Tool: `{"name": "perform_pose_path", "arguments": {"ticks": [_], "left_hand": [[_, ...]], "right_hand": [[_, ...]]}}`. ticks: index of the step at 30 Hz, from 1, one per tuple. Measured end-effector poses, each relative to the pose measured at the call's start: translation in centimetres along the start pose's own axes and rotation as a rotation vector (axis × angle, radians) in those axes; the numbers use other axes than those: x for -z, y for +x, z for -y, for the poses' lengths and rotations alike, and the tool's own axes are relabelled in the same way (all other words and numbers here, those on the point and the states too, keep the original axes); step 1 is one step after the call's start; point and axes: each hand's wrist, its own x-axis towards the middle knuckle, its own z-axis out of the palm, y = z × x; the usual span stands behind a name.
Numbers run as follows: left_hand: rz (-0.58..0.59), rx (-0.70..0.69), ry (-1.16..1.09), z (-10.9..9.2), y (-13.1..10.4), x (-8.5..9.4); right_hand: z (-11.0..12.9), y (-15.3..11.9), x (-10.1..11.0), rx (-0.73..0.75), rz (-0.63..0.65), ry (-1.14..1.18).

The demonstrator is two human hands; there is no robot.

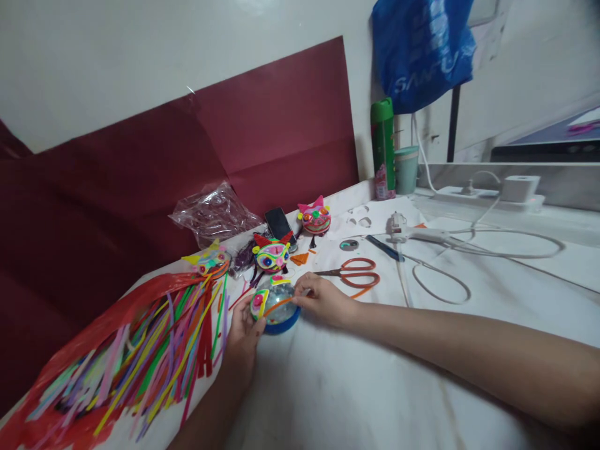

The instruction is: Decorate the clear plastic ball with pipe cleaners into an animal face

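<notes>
A clear round dome (281,291) with a blue rim sits on the table, with yellow, white and pink decorations on its left and top. My left hand (244,332) grips its left side, thumb at the near edge. My right hand (319,300) is closed, fingertips pinching a thin orange fuzzy strip (280,305) laid across the dome's front. More orange strip (360,292) shows beyond my right wrist; whether it is the same piece I cannot tell. Just behind stands a finished-looking animal-face ornament (272,255) with red ears. Orange-handled scissors (359,273) lie past my right hand.
Many coloured strips (154,350) lie on red plastic at left, near another ornament (206,259). Further back are a pink-eared ornament (315,217), a phone (280,226) and clear wrapping (213,215). A glue gun (422,234) with a looping cable and a blue cutter (384,248) lie right.
</notes>
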Motion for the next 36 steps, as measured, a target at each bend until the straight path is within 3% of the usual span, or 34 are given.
{"name": "perform_pose_path", "arguments": {"ticks": [4,8,14,17,27,36], "left_hand": [[-0.026,-0.001,-0.036,0.3,0.3,0.1],[0.047,0.050,-0.093,0.0,0.3,0.7],[0.175,0.095,-0.176,-0.7,0.1,1.5],[0.210,0.100,-0.191,-0.3,0.1,1.9],[0.246,0.086,-0.288,-0.5,-0.2,1.9],[0.305,0.091,-0.354,-0.1,-0.2,2.1]], "right_hand": [[-1.1,0.5,-0.1,-0.104,-0.003,0.099],[-1.2,0.5,0.0,-0.109,0.010,0.134],[-0.5,-0.1,0.5,0.218,0.068,0.030],[-0.2,-0.3,0.6,0.279,0.044,-0.007],[0.6,-0.6,0.3,0.172,-0.041,0.021],[0.8,-0.9,-0.1,0.084,-0.042,0.123]]}}
